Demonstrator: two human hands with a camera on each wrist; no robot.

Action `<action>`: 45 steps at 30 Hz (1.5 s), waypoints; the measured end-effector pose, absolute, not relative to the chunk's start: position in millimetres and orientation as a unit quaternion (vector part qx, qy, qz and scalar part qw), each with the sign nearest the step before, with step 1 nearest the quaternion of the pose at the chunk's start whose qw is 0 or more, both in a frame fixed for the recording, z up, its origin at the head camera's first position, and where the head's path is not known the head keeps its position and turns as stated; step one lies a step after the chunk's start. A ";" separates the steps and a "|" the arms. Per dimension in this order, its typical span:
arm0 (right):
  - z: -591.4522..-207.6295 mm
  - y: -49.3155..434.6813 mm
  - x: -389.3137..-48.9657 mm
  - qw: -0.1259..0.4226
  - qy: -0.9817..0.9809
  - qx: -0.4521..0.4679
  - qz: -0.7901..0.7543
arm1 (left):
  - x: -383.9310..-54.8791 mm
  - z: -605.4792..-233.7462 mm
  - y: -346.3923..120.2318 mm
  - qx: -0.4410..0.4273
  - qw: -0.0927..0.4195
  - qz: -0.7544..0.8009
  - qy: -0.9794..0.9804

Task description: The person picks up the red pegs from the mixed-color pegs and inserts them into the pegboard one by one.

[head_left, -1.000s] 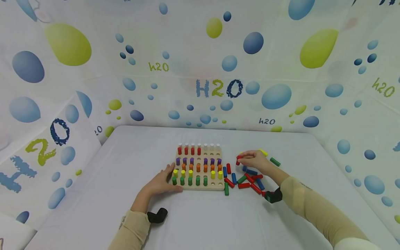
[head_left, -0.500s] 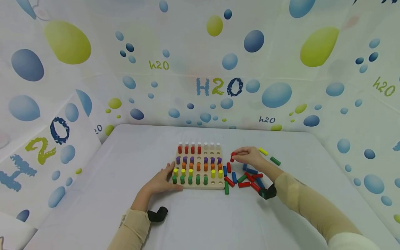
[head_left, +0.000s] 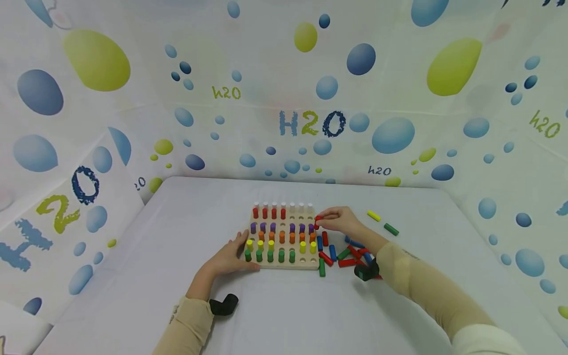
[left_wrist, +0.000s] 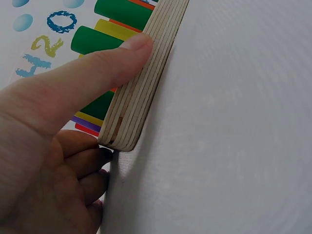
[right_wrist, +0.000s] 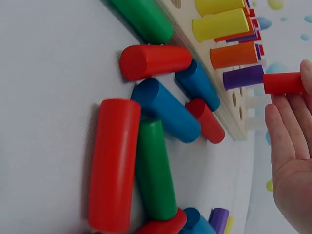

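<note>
A wooden pegboard (head_left: 288, 267) holds rows of white, red, purple, orange, yellow and green pegs standing upright. My left hand (head_left: 227, 258) grips its near left corner. In the left wrist view, the thumb (left_wrist: 109, 66) lies against the board's front edge (left_wrist: 141, 92) and the fingers curl by its left side. My right hand (head_left: 340, 220) pinches a red peg (right_wrist: 282, 83) between thumb and fingertips, held upright at the board's right edge. It overlaps the end of the purple row (head_left: 301, 229) in the head view. Several holes show in the red row, behind the purple pegs.
Loose red, blue and green pegs (head_left: 347, 263) lie scattered right of the board, some touching each other. A yellow peg (head_left: 373, 215) and a green peg (head_left: 391, 229) lie farther right. A white cloth (head_left: 284, 315) covers the table; a printed curtain (head_left: 248, 59) hangs behind.
My right hand has carried the red peg leftward from above the loose pegs to the board's right edge. My left hand has stayed in place at the board's corner.
</note>
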State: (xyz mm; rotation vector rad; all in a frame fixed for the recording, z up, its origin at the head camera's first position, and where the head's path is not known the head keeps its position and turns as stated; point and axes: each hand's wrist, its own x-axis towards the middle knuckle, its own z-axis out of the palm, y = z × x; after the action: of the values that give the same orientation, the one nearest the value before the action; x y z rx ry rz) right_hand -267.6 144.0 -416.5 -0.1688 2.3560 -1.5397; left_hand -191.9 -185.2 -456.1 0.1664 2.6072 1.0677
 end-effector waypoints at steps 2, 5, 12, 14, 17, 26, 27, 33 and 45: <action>-415.4 140.1 -268.6 0.161 0.824 -0.062 -0.540 | -192.1 -456.4 -185.4 0.057 0.158 0.373 0.912; -413.5 134.3 -270.2 0.161 0.825 -0.066 -0.538 | -192.0 -456.4 -185.9 0.057 0.157 0.373 0.913; -409.1 121.9 -271.9 0.156 0.820 -0.074 -0.545 | -190.8 -453.9 -184.8 0.059 0.157 0.375 0.912; -408.4 118.6 -272.5 0.158 0.816 -0.077 -0.550 | -190.7 -453.7 -184.6 0.059 0.157 0.375 0.912; -407.1 112.7 -273.4 0.162 0.812 -0.076 -0.556 | -191.4 -454.2 -184.7 0.058 0.156 0.374 0.912; -404.3 96.0 -278.2 0.159 0.802 -0.083 -0.570 | -190.6 -452.9 -184.8 0.060 0.156 0.374 0.912; -404.2 94.5 -279.2 0.158 0.802 -0.082 -0.571 | -190.2 -452.7 -184.8 0.061 0.156 0.373 0.913; -405.2 86.0 -286.2 0.142 0.804 -0.067 -0.574 | -189.8 -451.9 -184.4 0.060 0.155 0.373 0.913; -414.6 74.0 -297.1 0.102 0.789 -0.078 -0.601 | -190.1 -450.5 -182.8 0.060 0.151 0.371 0.914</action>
State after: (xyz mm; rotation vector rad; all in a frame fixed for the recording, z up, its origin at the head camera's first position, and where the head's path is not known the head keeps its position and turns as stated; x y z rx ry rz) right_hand -297.1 74.0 -414.6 -0.2300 2.3287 -1.7738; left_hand -190.1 -182.8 -450.5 0.1716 2.6240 1.0659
